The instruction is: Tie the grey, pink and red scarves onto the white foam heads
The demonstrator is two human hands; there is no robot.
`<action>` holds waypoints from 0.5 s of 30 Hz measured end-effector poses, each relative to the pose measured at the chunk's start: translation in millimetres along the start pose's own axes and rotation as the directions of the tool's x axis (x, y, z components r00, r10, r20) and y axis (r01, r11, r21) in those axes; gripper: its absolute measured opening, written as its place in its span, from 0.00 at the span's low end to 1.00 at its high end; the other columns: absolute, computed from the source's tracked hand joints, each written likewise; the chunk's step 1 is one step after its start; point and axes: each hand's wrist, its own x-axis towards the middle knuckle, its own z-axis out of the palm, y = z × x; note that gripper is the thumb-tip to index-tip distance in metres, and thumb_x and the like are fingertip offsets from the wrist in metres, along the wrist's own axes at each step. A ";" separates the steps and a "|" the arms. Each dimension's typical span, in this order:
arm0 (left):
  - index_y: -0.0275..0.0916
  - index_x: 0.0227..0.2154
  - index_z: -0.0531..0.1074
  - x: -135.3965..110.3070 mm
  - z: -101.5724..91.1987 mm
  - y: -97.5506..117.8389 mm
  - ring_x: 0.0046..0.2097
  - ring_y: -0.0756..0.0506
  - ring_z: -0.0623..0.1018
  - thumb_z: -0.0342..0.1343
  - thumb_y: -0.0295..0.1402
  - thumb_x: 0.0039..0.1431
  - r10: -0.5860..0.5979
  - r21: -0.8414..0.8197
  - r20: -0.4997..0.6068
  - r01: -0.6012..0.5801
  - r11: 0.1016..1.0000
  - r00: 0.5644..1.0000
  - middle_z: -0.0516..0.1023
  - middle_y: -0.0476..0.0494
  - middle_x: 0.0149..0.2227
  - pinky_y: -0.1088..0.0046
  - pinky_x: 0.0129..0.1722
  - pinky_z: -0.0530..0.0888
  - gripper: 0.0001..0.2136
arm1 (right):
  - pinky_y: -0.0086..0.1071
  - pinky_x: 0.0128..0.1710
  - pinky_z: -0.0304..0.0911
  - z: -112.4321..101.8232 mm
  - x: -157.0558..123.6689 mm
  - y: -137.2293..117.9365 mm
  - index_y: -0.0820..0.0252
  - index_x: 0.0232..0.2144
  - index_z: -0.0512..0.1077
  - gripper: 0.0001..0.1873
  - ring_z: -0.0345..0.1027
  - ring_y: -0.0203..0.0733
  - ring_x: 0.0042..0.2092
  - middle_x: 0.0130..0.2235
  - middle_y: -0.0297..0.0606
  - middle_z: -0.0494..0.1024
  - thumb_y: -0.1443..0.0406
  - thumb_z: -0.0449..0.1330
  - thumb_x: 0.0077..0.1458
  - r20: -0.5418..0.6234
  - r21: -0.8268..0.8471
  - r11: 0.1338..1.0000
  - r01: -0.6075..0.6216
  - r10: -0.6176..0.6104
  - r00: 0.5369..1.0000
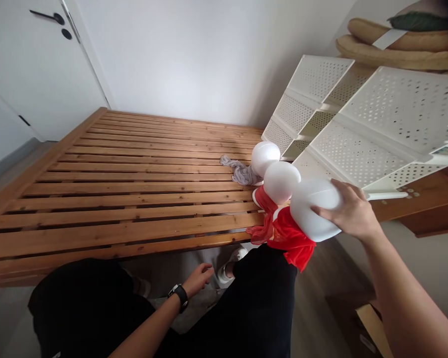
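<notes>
My right hand (353, 209) is wrapped over the nearest white rounded form (313, 209), which looks like a smooth mannequin head; thumb and fingers press on its top and side. A bright red cloth (291, 237) hangs around its lower part. Beside it stands a second white form (281, 180) with a darker red sheer cloth (264, 201) at its base. Behind that is a third white form (265, 156), a grey cloth (242, 171) trailing from it over the slats. My left hand (198, 278), loosely bent and holding nothing, hangs between my knees.
The slatted wooden bed base (134, 189) extends left toward the wall. White perforated panels (358, 134) stand at the right, near several tan cushions (399, 47). A cardboard piece (375, 328) lies low at the right. A white door (30, 64) is at the far left.
</notes>
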 end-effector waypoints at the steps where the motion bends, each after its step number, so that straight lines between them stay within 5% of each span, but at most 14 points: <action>1: 0.33 0.57 0.71 0.8 0.3 -0.9 0.40 0.45 0.76 0.59 0.59 0.55 -0.001 0.018 0.005 0.001 1.000 1.000 0.76 0.33 0.52 0.72 0.33 0.68 0.37 | 0.46 0.67 0.58 5.8 1.6 11.1 0.51 0.69 0.65 0.52 0.56 0.57 0.71 0.64 0.56 0.69 0.43 0.73 0.47 0.013 -0.009 1.000 -0.019 0.020 1.000; 8: 0.34 0.53 0.73 1.1 -2.2 -11.6 0.38 0.46 0.76 0.58 0.63 0.51 -0.024 0.101 0.092 0.015 0.995 0.995 0.77 0.36 0.49 0.72 0.34 0.68 0.38 | 0.49 0.65 0.60 57.1 2.3 49.1 0.57 0.69 0.63 0.52 0.56 0.59 0.70 0.64 0.54 0.67 0.40 0.68 0.48 0.028 -0.003 1.000 -0.014 0.014 1.000; 15: 0.36 0.46 0.74 10.2 -2.7 -16.1 0.37 0.45 0.77 0.60 0.65 0.49 -0.036 0.103 0.075 0.028 0.994 0.997 0.78 0.38 0.44 0.71 0.32 0.67 0.36 | 0.50 0.66 0.59 79.9 -6.9 63.5 0.58 0.67 0.64 0.51 0.58 0.61 0.69 0.62 0.55 0.68 0.37 0.64 0.49 -0.023 0.038 0.997 0.063 -0.062 0.998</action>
